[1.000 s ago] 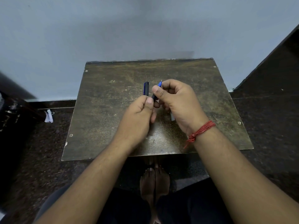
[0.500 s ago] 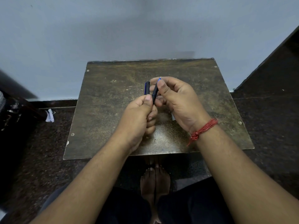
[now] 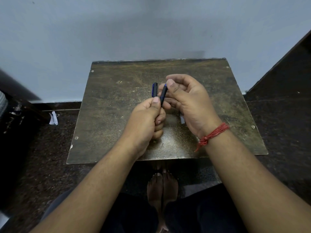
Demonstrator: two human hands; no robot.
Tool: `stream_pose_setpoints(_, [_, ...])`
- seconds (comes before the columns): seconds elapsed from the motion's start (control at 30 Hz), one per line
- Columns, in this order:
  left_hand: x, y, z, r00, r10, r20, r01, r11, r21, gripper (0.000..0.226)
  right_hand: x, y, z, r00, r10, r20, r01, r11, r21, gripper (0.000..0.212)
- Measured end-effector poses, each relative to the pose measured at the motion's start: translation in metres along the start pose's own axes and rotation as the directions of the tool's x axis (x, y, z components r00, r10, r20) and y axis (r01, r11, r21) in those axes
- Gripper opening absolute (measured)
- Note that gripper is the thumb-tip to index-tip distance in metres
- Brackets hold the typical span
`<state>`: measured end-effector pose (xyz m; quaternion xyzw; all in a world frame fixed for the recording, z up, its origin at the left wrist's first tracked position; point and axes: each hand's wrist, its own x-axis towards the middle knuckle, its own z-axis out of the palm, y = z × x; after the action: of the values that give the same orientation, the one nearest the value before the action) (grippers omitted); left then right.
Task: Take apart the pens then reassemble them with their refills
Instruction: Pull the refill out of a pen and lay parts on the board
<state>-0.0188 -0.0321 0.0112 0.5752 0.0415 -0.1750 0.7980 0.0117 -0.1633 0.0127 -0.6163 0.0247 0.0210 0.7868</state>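
1. Seated at a low brown surface (image 3: 117, 115) against a pale wall; both hands raised just above its middle.
2. Left hand (image 3: 144, 118) curled into a fist, thumb pressed on top, clamped round the lower end of a dark pen barrel (image 3: 162, 95); barrel tilted up and slightly right out of the fist.
3. Right hand (image 3: 186, 98) cupped loosely, thumb and forefinger pinched at the barrel's upper end, where a blue tip (image 3: 166, 84) shows; other fingers half curled, holding nothing visible.
4. Second piece, a dark blue cap or pen section (image 3: 155, 89), upright just beside the barrel, rising from behind the left thumb; whether gripped by the left hand or lying on the surface beyond, cannot tell.
5. Small pale piece (image 3: 182, 118) on the surface, mostly hidden under the right palm; possibly a refill or part, too covered to name.
6. Red thread band (image 3: 213, 133) on the right wrist.
7. Handling, judged: thin plastic, light, stiff, smooth enough to slip in a twist. Firm wrap on the barrel body, fingertip pinch near the tip for unscrewing or pulling.
8. Refill likely slender and bendable; best drawn straight along the axis, not levered sideways.
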Motion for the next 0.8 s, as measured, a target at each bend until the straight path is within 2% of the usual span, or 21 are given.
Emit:
stream_pose_setpoints(0.07, [0.0002,-0.0005,-0.0004,1.0,0.0,0.003,0.0,1.0,0.006,0.032,0.0,0.0017,0.0009,1.0,-0.018,-0.013,0.017,0.997,-0.079,0.011])
stream_pose_setpoints(0.2, [0.0004,-0.0015,-0.0014,1.0,-0.004,0.013,0.004,1.0,-0.006,0.031,-0.0006,0.0022,0.0017,1.0,-0.006,0.0,0.006,0.997,-0.075,0.004])
stream_pose_setpoints(0.37, [0.001,-0.0017,-0.0036,1.0,-0.009,0.013,0.01,0.999,-0.049,0.03,-0.0018,-0.0022,0.0026,0.998,0.059,0.019,-0.06,0.998,0.037,0.017])
stream_pose_setpoints(0.53, [0.0018,-0.0035,-0.0035,1.0,-0.005,0.02,0.006,0.999,-0.049,0.029,-0.002,0.0015,0.0041,1.0,0.015,-0.021,-0.016,0.997,-0.075,0.009])
stream_pose_setpoints(0.63, [0.0014,-0.0038,-0.0032,1.0,-0.006,0.017,0.007,0.999,-0.037,0.029,-0.0017,0.0015,0.0028,1.0,0.004,-0.015,-0.005,0.996,-0.085,0.004])
stream_pose_setpoints(0.8, [0.0011,-0.003,-0.0043,1.0,-0.011,0.013,0.011,0.999,-0.04,0.029,-0.0022,0.0006,0.0043,1.0,0.018,0.006,-0.017,0.997,-0.078,0.015])
